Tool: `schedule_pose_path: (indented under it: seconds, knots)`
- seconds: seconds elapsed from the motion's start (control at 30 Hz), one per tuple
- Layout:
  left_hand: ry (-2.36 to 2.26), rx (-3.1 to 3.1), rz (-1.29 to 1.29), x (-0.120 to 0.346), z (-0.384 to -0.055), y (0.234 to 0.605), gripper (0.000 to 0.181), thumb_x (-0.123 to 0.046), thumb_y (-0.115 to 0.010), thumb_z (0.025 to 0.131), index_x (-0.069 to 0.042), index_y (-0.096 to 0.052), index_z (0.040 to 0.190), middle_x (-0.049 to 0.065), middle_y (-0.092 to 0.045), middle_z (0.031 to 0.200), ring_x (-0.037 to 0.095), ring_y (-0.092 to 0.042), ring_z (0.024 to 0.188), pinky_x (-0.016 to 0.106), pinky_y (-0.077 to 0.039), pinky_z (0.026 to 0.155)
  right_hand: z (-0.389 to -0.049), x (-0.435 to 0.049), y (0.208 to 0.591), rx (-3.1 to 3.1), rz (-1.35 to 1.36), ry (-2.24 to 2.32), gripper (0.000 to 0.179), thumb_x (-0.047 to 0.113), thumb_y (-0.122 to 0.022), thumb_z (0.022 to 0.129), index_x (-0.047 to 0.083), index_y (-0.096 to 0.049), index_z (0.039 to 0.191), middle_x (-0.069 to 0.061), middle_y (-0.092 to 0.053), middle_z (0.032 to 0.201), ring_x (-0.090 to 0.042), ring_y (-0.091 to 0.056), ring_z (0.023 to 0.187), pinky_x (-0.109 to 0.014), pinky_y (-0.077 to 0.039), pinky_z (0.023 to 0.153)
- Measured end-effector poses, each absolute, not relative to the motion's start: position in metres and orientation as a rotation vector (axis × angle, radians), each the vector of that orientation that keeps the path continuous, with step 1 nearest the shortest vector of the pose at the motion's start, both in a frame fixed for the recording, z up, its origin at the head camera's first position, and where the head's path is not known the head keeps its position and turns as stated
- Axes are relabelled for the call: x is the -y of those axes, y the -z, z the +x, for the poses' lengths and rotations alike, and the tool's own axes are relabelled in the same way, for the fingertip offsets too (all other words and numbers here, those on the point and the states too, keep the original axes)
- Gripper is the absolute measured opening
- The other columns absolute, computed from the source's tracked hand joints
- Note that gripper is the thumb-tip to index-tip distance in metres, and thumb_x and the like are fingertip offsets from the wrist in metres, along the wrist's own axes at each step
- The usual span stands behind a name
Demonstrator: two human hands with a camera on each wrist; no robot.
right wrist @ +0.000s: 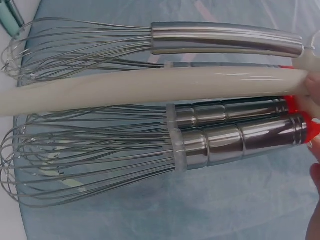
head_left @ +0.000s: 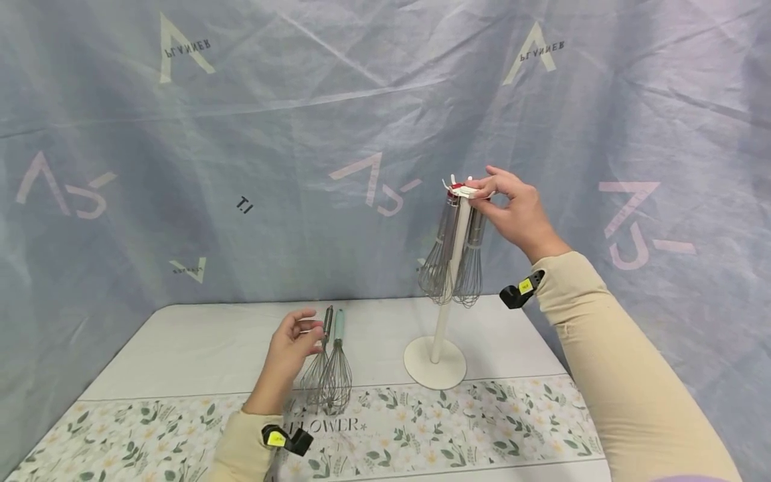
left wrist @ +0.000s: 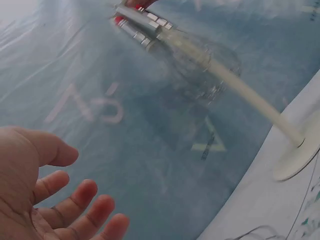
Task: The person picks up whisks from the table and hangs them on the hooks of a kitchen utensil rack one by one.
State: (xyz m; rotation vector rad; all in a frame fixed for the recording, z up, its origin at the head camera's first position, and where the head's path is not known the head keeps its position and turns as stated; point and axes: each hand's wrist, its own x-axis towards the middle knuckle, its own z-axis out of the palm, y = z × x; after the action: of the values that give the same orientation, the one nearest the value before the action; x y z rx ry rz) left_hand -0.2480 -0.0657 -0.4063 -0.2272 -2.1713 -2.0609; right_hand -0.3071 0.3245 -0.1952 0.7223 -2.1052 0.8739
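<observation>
white stand (head_left: 442,325), right fingers (head_left: 495,183) atop, whisks (right wrist: 220,147) below

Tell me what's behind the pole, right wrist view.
A whisk handle shows as a thin strip along the upper edge of the pole; the rest of that handle is covered. Blue cloth hangs farther back.

- Before me stands a white-topped table (head_left: 223,341), a leafy floral band (head_left: 476,428) marked FLOWER crossing its near part.
- Past its far edge and to left and right, I face a creased blue-grey fabric curtain (head_left: 337,261).
- Dark PLANNER lettering (head_left: 187,48) and pale letters (head_left: 371,177) pattern it.
</observation>
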Motion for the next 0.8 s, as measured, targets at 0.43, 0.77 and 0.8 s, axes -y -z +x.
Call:
schedule_pose_path:
  seconds: [0.43,0.77,0.8]
  knots:
    - [2.130,2.173,-0.038,0.100,-0.261,0.422,0.043,-0.021,-0.062,0.103,-0.009,-0.047,0.141,0.015,-0.059,0.126,0.021,-0.063,0.104,0.038,-0.056,0.090,-0.296,-0.315,0.189,2.088,0.723,-0.981,0.011,-0.005,-0.074,0.088,-0.003,-0.064,0.085,-0.019,-0.068,0.116,-0.006,-0.057,0.105,-0.032,-0.034,0.082]
    - [2.191,2.161,0.150,0.118,-0.277,0.458,0.043,-0.019,-0.055,0.105,-0.005,-0.044,0.145,0.016,-0.059,0.129,0.018,-0.065,0.101,0.032,-0.058,0.084,-0.310,-0.323,0.198,2.060,0.687,-0.981,0.011,0.001,-0.077,0.088,0.002,-0.068,0.084,-0.009,-0.069,0.116,-0.005,-0.054,0.104,-0.023,-0.038,0.081]
    - [2.192,2.159,0.165,0.119,-0.277,0.460,0.043,-0.019,-0.055,0.105,-0.005,-0.044,0.145,0.017,-0.058,0.130,0.020,-0.065,0.102,0.032,-0.058,0.084,-0.310,-0.322,0.198,2.057,0.680,-0.955,0.012,0.002,-0.078,0.088,0.002,-0.068,0.083,-0.008,-0.070,0.116,-0.006,-0.054,0.104,-0.022,-0.039,0.082]
